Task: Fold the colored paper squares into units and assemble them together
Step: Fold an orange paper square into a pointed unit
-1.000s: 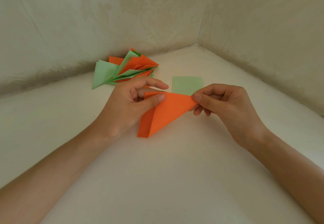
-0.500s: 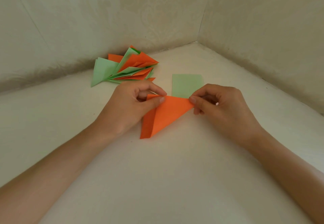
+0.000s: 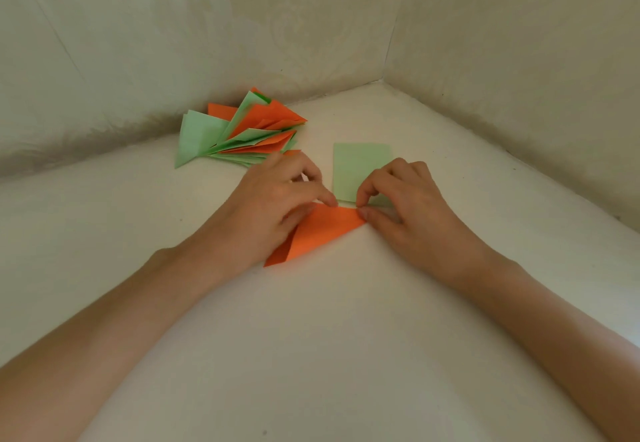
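A thin orange paper triangle (image 3: 322, 233) rests on the pale matte tabletop (image 3: 346, 337), mid-fold by my judgement: the left hand (image 3: 273, 206) pinches its far edge and the right hand (image 3: 405, 209) pinches its right tip. Pressing a sharp crease should come next. Just beyond lies a flat green square (image 3: 360, 168); far left, a fanned heap of folded units (image 3: 242, 133)

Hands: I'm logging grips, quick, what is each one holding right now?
Left hand: pinches the orange paper.
Right hand: pinches the same paper's right tip.
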Demonstrator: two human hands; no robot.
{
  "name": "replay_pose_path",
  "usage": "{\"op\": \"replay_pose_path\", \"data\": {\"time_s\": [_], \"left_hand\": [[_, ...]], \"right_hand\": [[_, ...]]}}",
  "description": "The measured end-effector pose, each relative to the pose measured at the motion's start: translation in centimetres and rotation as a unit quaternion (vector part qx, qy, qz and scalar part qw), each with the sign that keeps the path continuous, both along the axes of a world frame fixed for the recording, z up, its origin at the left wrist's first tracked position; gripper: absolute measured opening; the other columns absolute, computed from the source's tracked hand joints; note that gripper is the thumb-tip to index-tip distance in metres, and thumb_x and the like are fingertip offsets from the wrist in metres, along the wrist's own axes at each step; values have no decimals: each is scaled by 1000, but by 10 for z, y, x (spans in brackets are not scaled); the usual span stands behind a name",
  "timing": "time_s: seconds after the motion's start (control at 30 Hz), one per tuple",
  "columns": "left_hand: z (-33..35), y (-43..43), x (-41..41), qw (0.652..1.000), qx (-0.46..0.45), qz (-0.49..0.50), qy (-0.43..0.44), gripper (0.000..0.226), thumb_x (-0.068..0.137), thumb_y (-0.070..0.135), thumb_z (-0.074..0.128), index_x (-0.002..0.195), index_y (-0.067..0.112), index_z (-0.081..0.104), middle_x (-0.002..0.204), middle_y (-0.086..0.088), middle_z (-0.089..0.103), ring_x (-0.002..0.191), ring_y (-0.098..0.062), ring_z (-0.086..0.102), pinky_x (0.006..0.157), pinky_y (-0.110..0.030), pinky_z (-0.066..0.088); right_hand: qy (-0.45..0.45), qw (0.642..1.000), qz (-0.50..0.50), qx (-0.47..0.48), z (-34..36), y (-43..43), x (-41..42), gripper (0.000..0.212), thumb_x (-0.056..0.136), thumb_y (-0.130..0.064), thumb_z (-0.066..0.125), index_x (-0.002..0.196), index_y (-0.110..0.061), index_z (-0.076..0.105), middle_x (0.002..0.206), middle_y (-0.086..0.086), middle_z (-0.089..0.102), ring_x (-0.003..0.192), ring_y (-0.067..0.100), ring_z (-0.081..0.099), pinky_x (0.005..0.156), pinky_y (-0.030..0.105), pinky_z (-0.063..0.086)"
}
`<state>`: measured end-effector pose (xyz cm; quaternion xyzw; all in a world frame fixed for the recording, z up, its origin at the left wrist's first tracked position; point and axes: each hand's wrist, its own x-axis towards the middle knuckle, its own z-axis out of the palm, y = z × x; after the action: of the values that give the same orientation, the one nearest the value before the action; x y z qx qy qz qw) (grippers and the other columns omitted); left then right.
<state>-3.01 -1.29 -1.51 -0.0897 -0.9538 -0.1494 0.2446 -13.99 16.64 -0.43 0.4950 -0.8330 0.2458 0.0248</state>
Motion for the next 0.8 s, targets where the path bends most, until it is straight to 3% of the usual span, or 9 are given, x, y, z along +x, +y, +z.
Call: {"op": "replay_pose_path", "data": {"time_s": [0.1, 0.2, 0.3, 0.43, 0.53, 0.6, 0.7, 0.8], "left_hand": [[-1, 0, -3, 991, -83, -100, -20, 45, 84, 5, 37, 116, 20, 64, 101, -8, 60, 80, -28, 56, 70, -38, 46], [-1, -2, -6, 983, -143, -104, -47, 55, 81, 3, 42, 129, 30, 43, 109, 2, 47, 85, -16, 43, 65, -28, 40], [3, -1, -4, 974, -198, -96, -57, 59, 77, 8, 37, 132, 30, 40, 109, 2, 46, 83, -13, 39, 62, -25, 35], [6, 0, -6, 969, -212, -98, -80, 79, 67, -4, 63, 133, 30, 37, 113, 4, 41, 87, -14, 39, 63, -27, 35], [12, -2, 0, 963, -232, -100, -93, 60, 76, 8, 41, 133, 30, 39, 114, 3, 50, 86, -19, 53, 61, -27, 39], [14, -3, 9, 960, -238, -103, -103, 60, 76, 16, 27, 132, 28, 44, 117, 1, 57, 90, -21, 59, 62, -28, 45], [11, -6, 21, 961, -244, -87, -101, 59, 78, 16, 27, 131, 29, 48, 123, 0, 59, 100, -19, 59, 70, -28, 48], [9, -6, 31, 961, -252, -74, -80, 59, 78, 11, 27, 128, 30, 52, 120, -1, 61, 97, -16, 51, 72, -25, 49]], "right_hand": [[-29, 1000, -5, 9, 3, -2, 1, 4, 88, -15, 61, 88, -19, 59, 97, 0, 48, 95, 18, 36, 84, 28, 32], [-82, 996, -11, 20, 7, -1, 0, 8, 89, -18, 59, 84, -23, 55, 97, -1, 49, 97, 17, 36, 87, 28, 32], [-107, 994, -12, 25, 9, 0, 1, 8, 90, -19, 58, 83, -23, 55, 98, -1, 51, 101, 18, 38, 91, 33, 33], [-96, 995, -6, 26, 10, 1, 2, 10, 90, -19, 58, 82, -23, 54, 95, -3, 52, 101, 20, 39, 92, 36, 34], [-82, 996, -5, 24, 10, 0, 2, 13, 89, -18, 58, 80, -24, 51, 93, -4, 53, 98, 20, 39, 90, 37, 33], [-77, 997, -4, 21, 9, 1, 2, 15, 89, -17, 58, 79, -25, 50, 92, -3, 54, 97, 20, 40, 90, 38, 33], [-68, 998, -3, 16, 8, 1, 2, 15, 89, -17, 58, 79, -25, 50, 92, -1, 55, 96, 20, 40, 90, 39, 34], [-54, 998, -2, 12, 7, 1, 2, 16, 89, -16, 59, 79, -24, 49, 90, -2, 53, 94, 19, 39, 89, 40, 35]]}}
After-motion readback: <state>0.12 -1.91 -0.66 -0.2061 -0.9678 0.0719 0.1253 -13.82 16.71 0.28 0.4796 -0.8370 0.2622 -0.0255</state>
